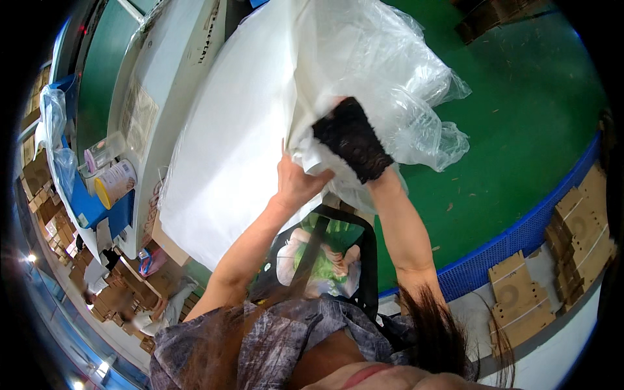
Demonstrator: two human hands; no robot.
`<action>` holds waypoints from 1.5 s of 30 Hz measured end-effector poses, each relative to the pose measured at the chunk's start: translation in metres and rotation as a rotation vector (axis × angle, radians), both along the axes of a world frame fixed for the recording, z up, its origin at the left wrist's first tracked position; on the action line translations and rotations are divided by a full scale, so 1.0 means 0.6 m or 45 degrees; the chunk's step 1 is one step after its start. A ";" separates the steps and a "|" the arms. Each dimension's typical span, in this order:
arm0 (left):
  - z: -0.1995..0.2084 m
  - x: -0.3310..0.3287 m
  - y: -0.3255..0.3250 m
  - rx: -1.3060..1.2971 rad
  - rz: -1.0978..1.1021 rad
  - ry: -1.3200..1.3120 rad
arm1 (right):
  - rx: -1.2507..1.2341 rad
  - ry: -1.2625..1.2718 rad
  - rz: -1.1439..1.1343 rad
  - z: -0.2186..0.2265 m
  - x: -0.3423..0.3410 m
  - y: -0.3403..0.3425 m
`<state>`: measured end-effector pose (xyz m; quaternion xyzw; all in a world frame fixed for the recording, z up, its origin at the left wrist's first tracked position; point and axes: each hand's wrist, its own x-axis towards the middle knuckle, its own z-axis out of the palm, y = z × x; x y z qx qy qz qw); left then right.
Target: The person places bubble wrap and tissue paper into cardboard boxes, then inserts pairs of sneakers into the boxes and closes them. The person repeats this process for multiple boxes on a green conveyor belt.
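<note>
Left hand (300, 184) is clamped on the near edge of a white sheet (224, 130), the thumb and fingers closed on a fold. Right hand (335, 103) reaches in just beyond it, up against the pale folds; it is blurred and partly covered, so whether its fingers are apart or together cannot be told. A black lace cuff (351, 140) encircles the right wrist.

The white sheet stands directly before the person, spreading from the hands to the left and toward the upper edge of the view. Clear plastic film (416, 78), crumpled and loose, adjoins the sheet on its right side and hangs over a green floor (526, 97). Below the hands, between the forearms, is a black-edged panel (325, 260) with a green and pink print.

At left, beside the sheet, runs a long white side panel (172, 71). Past it, a white can (118, 182) with a yellow end lies tilted on a blue surface (88, 205), with a clear cup (104, 153) near it. Outward on the right, a blue mesh strip (513, 227) borders the floor, with flattened cardboard (517, 299) beyond. Stacked boxes (107, 302) and another person (170, 309) appear at lower left.
</note>
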<state>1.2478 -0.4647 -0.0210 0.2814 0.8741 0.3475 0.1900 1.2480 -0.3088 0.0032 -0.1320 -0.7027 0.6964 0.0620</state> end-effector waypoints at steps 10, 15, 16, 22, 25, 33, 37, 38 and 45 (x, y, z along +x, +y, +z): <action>0.016 -0.026 -0.033 0.181 0.351 -0.180 | -0.244 -0.006 0.023 0.006 0.007 -0.018; 0.039 -0.074 -0.050 0.217 0.616 -0.353 | 0.361 -0.166 -0.331 -0.023 0.107 0.044; 0.055 -0.078 -0.050 0.300 0.692 -0.358 | 0.341 -0.277 -0.411 -0.026 0.154 0.078; 0.113 -0.081 -0.088 0.382 0.794 -0.143 | -0.596 -0.816 -0.307 0.132 0.282 0.164; 0.150 -0.069 -0.108 0.329 0.814 -0.021 | -0.693 -0.755 0.044 0.226 0.223 0.120; 0.208 -0.032 -0.200 0.445 1.053 0.268 | 1.472 0.748 -0.099 0.175 -0.097 0.053; 0.246 -0.024 -0.211 0.412 1.096 0.375 | 0.702 -0.018 0.075 0.054 -0.297 0.093; 0.246 -0.021 -0.223 0.406 1.108 0.391 | 1.545 -0.347 0.297 0.052 -0.319 0.085; 0.226 0.000 -0.238 0.374 1.186 0.460 | 0.621 0.428 -0.433 0.113 -0.136 0.018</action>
